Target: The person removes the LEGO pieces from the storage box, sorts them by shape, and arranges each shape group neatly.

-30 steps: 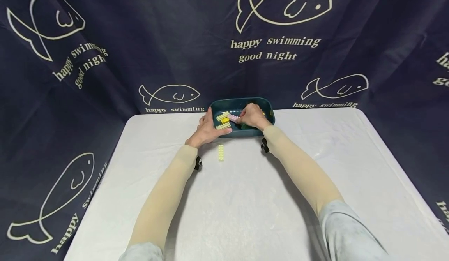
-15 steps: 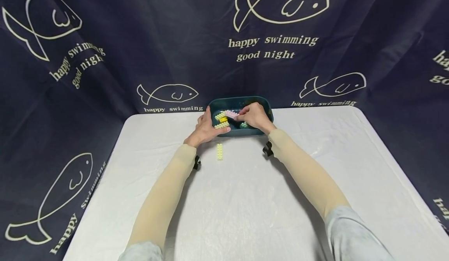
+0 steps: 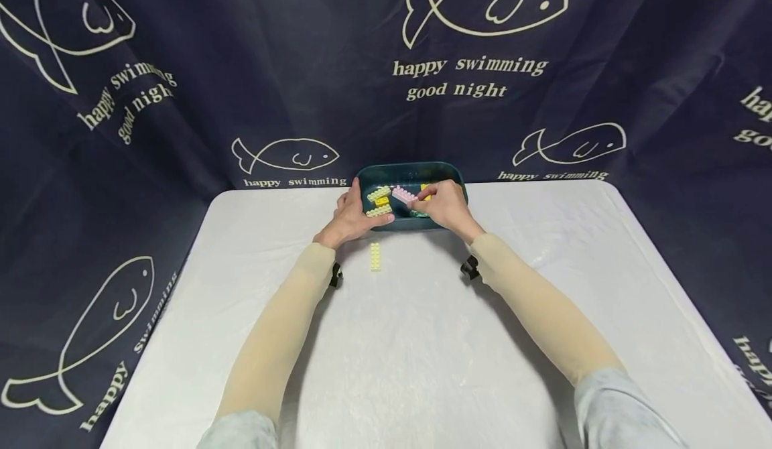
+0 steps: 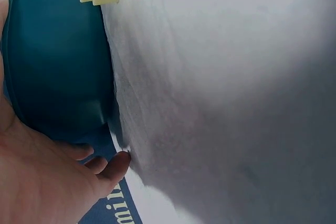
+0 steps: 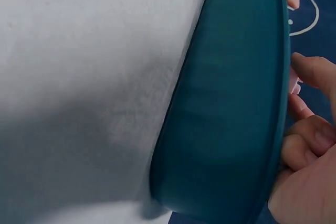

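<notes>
**Right hand (image 3: 449, 206) has the pink block (image 3: 404, 195) within the walls of the tub (image 5: 226, 98)!**

Behind both hands hangs the big dark blue curtain (image 3: 301, 67), all pale fish outlines and "happy swimming good night". Under the hands spreads the table (image 3: 362, 368), covered in white. Along it reach two arms, left sleeve (image 3: 277, 342) and right sleeve (image 3: 549, 308) both beige, with a small black device at each wrist.

Between the hands, at the table's far edge, sits the blue-green tub, and there's the left hand (image 3: 352, 216) clasping its left end: thumb over the near rim, fingers round the outside. Over on the other side, the right hand is closed to a pinch, thumb and forefinger on the near end of the pink block, which points away to the left of those fingertips. Whether it touches the tub's floor, I can't tell!

Just in front of the left hand, on the table, lies a pale yellow block (image 3: 375, 257), lengthwise. Inside the tub, by the left thumb, two more pale blocks (image 3: 379, 210) lie one beyond the other, with a smaller bright yellow block (image 3: 382, 201) between them. And beneath the right hand, partly hidden, peeks a green piece (image 3: 419, 214); beside that hand's fingers, a bit of yellow (image 3: 425, 189).
</notes>
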Available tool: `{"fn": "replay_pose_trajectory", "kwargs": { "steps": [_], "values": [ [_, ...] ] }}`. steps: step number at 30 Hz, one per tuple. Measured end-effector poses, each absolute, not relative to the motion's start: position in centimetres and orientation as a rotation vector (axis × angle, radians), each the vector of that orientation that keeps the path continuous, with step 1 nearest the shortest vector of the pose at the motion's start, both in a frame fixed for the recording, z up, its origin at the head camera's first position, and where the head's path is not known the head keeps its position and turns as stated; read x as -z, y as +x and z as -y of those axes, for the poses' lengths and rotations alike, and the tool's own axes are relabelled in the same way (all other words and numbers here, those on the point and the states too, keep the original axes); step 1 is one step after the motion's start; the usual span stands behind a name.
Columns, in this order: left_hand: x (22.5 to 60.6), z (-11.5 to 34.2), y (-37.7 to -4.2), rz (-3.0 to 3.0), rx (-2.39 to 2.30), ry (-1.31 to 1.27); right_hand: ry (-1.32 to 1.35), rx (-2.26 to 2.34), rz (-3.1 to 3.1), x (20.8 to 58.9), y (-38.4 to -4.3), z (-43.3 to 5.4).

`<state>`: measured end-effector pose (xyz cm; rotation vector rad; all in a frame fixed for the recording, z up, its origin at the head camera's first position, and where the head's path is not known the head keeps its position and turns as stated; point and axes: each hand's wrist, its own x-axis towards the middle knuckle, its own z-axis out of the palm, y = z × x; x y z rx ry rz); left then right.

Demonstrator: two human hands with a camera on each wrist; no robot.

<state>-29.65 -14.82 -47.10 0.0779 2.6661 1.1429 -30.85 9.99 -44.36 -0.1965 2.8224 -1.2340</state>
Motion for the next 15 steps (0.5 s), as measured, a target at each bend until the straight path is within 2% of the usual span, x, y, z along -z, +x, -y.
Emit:
{"fn": "replay_pose_trajectory", "kwargs": {
  "steps": [15],
  "values": [
    [47.1, 14.9, -29.7, -2.66, -1.149, 0.098, -0.145, 1.327, -2.847, 43.8, -28.0, -10.3]
  ]
}}
